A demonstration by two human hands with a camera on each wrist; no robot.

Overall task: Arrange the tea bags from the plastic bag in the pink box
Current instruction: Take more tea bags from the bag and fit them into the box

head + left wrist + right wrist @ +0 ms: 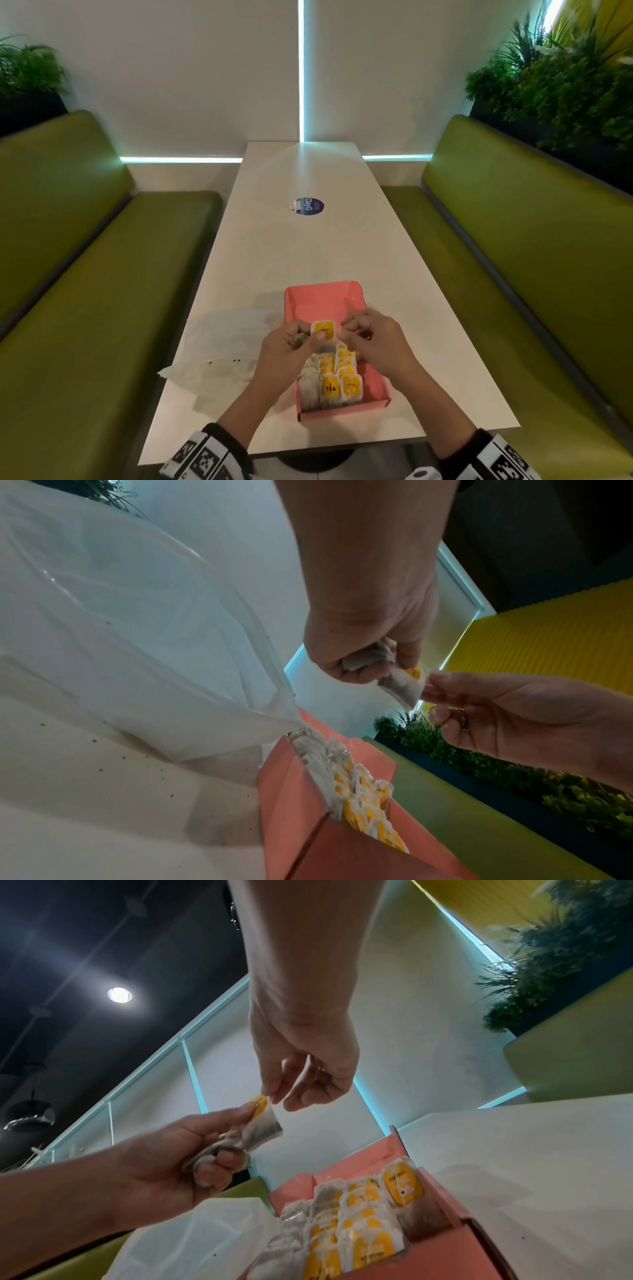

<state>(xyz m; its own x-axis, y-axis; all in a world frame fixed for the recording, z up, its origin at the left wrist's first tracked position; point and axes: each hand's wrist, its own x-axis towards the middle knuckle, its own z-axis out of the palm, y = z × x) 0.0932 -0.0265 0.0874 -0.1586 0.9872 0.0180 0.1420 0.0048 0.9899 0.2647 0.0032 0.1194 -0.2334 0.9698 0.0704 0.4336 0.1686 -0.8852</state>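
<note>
The open pink box [325,298] lies on the white table, and rows of yellow-labelled tea bags [339,383] stand in its near half. Just above the box my left hand [308,337] grips a small bunch of tea bags [366,660]. One yellow-labelled tea bag [323,330] sticks out of that bunch. My right hand [346,330] pinches its edge with thumb and forefinger; the same pinch shows on the tea bag [263,1121] in the right wrist view. The clear plastic bag [219,346] lies flat to the left of the box.
The narrow white table [308,240] runs away from me, with a round blue sticker [310,206] at its middle. Green benches [85,291] flank it on both sides. Plants [565,85] stand behind the benches, and a white wall closes the far end.
</note>
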